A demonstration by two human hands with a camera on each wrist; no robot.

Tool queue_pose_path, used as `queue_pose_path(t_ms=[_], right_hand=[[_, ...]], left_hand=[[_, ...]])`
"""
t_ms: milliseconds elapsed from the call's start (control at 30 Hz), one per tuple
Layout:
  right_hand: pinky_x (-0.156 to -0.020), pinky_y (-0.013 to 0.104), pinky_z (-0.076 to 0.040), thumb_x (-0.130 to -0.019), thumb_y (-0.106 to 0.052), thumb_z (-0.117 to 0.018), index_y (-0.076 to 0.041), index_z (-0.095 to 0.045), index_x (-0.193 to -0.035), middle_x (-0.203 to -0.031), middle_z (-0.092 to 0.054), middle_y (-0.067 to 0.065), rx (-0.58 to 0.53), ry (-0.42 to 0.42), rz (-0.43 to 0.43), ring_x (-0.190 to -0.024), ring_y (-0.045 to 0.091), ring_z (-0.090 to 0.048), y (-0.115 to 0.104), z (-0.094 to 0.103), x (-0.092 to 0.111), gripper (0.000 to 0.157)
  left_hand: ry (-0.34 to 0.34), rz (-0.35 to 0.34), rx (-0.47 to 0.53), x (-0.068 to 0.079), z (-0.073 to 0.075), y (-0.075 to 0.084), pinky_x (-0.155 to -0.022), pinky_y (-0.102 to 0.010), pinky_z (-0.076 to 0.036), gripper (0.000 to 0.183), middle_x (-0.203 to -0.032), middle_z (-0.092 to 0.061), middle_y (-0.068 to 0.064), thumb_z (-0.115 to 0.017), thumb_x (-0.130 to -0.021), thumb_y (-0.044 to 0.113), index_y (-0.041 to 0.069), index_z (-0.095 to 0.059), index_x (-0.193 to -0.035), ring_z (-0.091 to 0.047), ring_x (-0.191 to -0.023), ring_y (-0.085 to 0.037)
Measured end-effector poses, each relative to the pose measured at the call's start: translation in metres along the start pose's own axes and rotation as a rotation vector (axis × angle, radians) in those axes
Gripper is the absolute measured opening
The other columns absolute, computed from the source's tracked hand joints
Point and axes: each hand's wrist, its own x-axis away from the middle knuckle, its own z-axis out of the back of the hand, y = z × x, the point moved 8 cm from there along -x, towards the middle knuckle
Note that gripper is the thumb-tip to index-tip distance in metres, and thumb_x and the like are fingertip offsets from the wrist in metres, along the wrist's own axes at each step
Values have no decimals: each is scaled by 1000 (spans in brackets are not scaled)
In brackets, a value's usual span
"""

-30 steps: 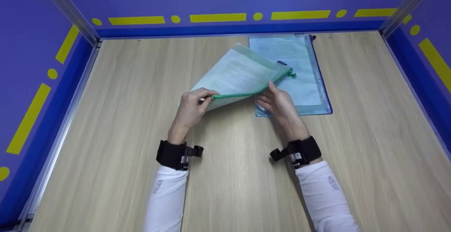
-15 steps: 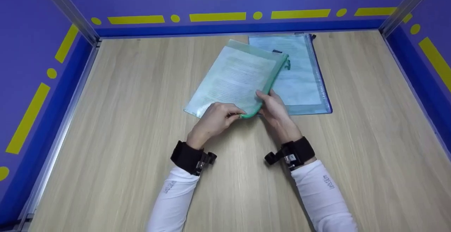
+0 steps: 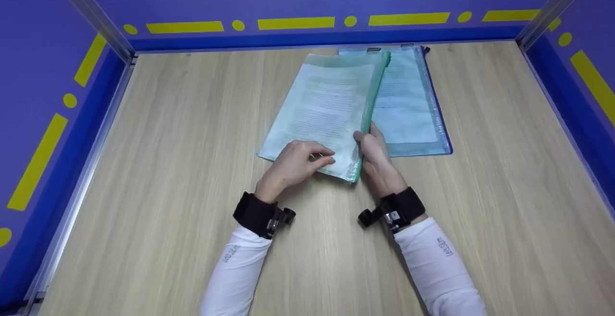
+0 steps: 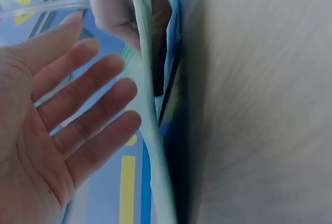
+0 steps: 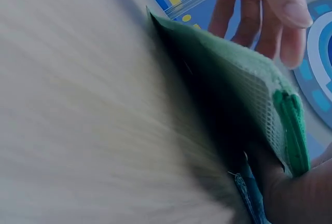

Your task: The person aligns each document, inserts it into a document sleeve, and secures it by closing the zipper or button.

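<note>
A translucent green zip pouch (image 3: 326, 109) with printed paper inside slants up off the table, its green zip edge on the right. My right hand (image 3: 377, 155) grips that zip edge near the lower corner, thumb on top and fingers underneath. Over the pouch's lower part is my left hand (image 3: 302, 162), holding nothing. In the left wrist view, the left hand's fingers (image 4: 96, 130) are spread and relaxed beside the pouch. The right wrist view shows the end of the green zip (image 5: 291, 130) and the pouch's mesh underside close above the table.
A second pouch (image 3: 408, 114), bluish with a dark blue zip edge and paper inside, lies flat at the back right, partly under the green one. Blue panels (image 3: 307, 4) with yellow marks border the wooden table (image 3: 192, 114) behind and at both sides.
My left hand has let go of the green pouch's zip edge after bringing it rightward. The pouch has turned more upright and flattened out, while my right hand keeps its grip.
</note>
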Motion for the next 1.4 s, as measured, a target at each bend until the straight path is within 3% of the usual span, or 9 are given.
queue_pose_path(t_ms=[167,300,467,667,900,1000,1133,1233,1400], right_hand=[[-110,33,-34,-100,-4,-41,-18,-25,-158,-149,-45,11,21,-12,20,-132,23,-44,-5,5,0,62],[-106,30,-36,-101,-5,-42,-18,-25,-158,-148,-45,11,33,-24,22,-128,22,-45,-9,6,-1,61],[-101,30,-40,-103,-8,-42,-19,-27,-157,-147,-48,12,17,-48,9,-126,22,-49,-11,9,-2,57],[-97,29,-43,-104,-9,-42,-15,-29,-156,-138,-53,11,8,-102,22,-117,19,-55,-16,8,-2,54],[-95,29,-45,-104,-12,-45,-17,-32,-155,-136,-55,11,74,-160,56,-113,17,-59,-26,3,5,53],[-95,28,-45,-104,-16,-45,-19,-32,-155,-133,-57,8,109,-167,68,-112,15,-59,-30,2,7,53],[-86,27,-50,-103,-24,-52,-19,-39,-151,-116,-65,1,143,-181,82,-98,13,-65,-34,-1,11,50],[-78,27,-55,-99,-22,-59,-13,-43,-146,-106,-69,1,147,-199,82,-89,14,-68,-34,-4,14,50],[-79,28,-56,-100,-21,-58,-6,-46,-143,-109,-68,4,232,-204,92,-89,14,-68,-29,-8,15,47]], left_hand=[[149,126,41,5,25,-26,-96,-39,-55,30,-116,-74,-6,-63,-97,31,11,-74,-116,-69,-110,-22],[244,281,77,15,47,-55,-112,-44,-43,39,-135,-63,-10,-61,-99,32,11,-64,-131,-55,-132,-28],[270,466,153,24,59,-89,-119,-47,-34,61,-155,-41,-16,-57,-100,38,10,-40,-151,-39,-145,-33],[322,577,340,25,59,-107,-112,-44,-44,69,-150,-47,-20,-53,-101,41,9,-27,-156,-49,-138,-32],[258,603,604,25,45,-106,-101,-38,-50,48,-122,-69,-9,-46,-104,35,12,-45,-147,-66,-112,-22],[245,555,649,27,44,-101,-104,-36,-49,42,-126,-69,-5,-42,-106,27,16,-45,-147,-66,-115,-18],[276,495,668,29,49,-98,-97,-33,-54,42,-126,-69,-10,-41,-106,18,12,-43,-147,-69,-111,-21],[308,486,652,31,54,-99,-87,-28,-57,41,-122,-70,-15,-43,-105,17,9,-44,-146,-72,-103,-22],[342,486,670,35,58,-102,-81,-26,-58,37,-121,-70,-17,-43,-105,15,8,-48,-141,-73,-97,-19]])
